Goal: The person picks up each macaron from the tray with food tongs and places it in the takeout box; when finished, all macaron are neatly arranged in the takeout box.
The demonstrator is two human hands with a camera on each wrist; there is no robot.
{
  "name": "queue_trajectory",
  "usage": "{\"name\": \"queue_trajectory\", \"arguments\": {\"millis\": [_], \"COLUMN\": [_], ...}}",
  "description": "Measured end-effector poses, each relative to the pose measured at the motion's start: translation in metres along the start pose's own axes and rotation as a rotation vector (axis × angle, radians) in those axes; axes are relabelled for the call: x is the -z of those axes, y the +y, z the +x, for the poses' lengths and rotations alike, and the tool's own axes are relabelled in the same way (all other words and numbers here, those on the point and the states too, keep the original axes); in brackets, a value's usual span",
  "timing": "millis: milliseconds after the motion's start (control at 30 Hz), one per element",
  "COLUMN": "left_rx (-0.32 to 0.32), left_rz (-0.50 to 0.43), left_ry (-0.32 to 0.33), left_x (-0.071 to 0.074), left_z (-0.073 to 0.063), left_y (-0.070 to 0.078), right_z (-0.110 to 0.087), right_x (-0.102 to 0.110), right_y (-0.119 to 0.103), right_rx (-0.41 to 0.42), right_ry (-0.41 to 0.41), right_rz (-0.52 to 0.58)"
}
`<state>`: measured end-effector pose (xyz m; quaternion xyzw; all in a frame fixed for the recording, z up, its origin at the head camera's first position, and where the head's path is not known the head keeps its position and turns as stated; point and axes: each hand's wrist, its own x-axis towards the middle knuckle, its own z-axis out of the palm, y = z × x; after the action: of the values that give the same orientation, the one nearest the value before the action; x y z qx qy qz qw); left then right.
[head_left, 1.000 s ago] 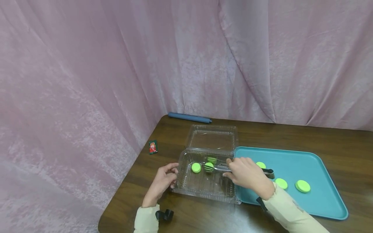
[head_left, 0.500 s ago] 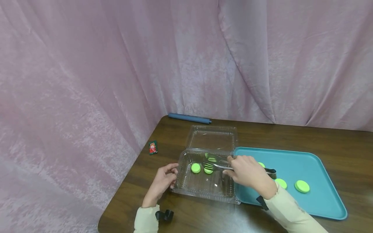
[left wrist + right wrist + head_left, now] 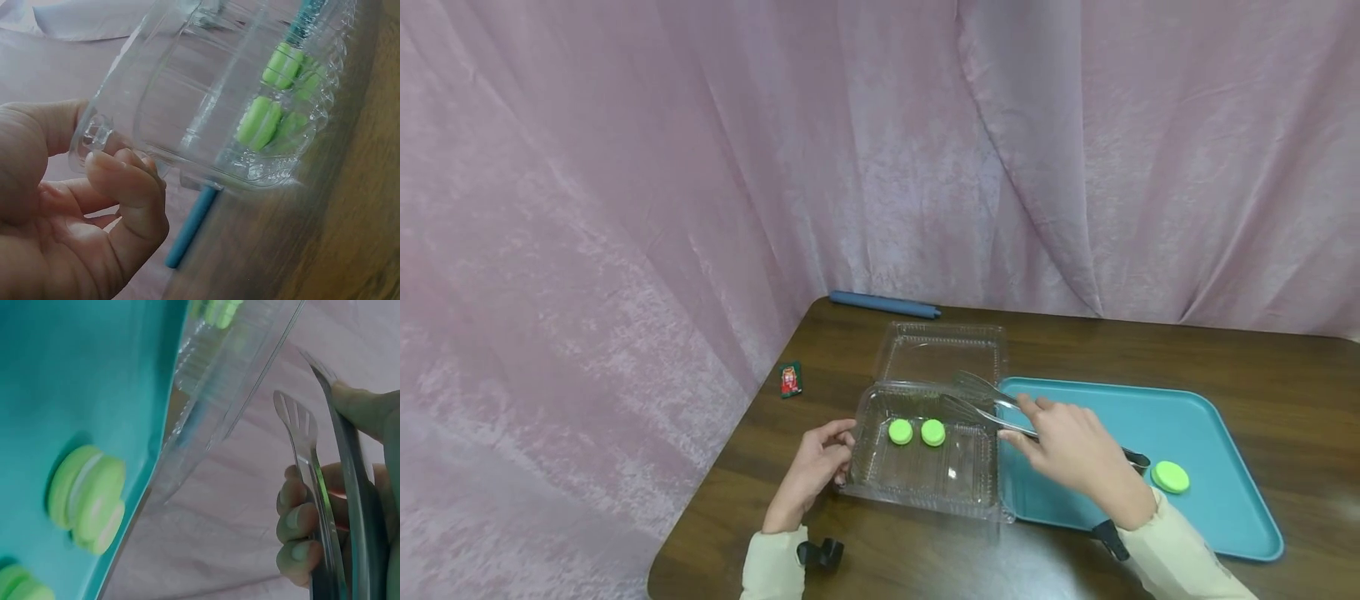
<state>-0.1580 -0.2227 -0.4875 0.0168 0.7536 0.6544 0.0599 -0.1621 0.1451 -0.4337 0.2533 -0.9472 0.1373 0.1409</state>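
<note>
My left hand [image 3: 812, 468] pinches the left rim of a clear plastic clamshell box [image 3: 917, 497], which lies with its lid folded back. Two green macarons sit side by side inside it, a left one [image 3: 900, 431] and a right one [image 3: 933, 432]. My right hand [image 3: 1078, 448] grips metal tongs [image 3: 350, 462] with slotted tips. The tips are spread apart with nothing between them, over the box's right side. On the blue tray [image 3: 1195, 425] lies a green macaron [image 3: 1170, 477]; the right wrist view shows another macaron [image 3: 87, 494] there, hidden by my hand in the head view.
The tray stands right against the box's right side. A blue rod [image 3: 883, 303] lies at the table's back edge, near the pink curtain [image 3: 910, 167]. A small red and green packet [image 3: 791, 379] lies near the table's left edge.
The tongs have spread and let go of the right macaron in the box. My right hand has moved them up and to the right. My left hand stays at the rim.
</note>
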Motion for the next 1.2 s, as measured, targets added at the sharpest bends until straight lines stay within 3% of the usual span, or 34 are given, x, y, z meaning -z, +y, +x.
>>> {"name": "queue_trajectory", "arguments": {"millis": [433,700,1200], "left_rx": [0.01,0.0,-0.005], "left_rz": [-0.008,0.003,0.0], "left_ry": [0.023,0.038,0.044], "left_x": [-0.003,-0.003,-0.005], "left_z": [-0.002,0.0,-0.001], "left_y": [-0.002,-0.001,0.004], "right_z": [-0.034,-0.054,-0.074], "right_x": [0.014,0.015,0.011], "right_y": [0.03,0.045,0.067], "right_rx": [-0.164,-0.267,-0.35], "right_ry": [0.006,-0.062,-0.124], "right_rz": [-0.035,-0.069,-0.031]}}
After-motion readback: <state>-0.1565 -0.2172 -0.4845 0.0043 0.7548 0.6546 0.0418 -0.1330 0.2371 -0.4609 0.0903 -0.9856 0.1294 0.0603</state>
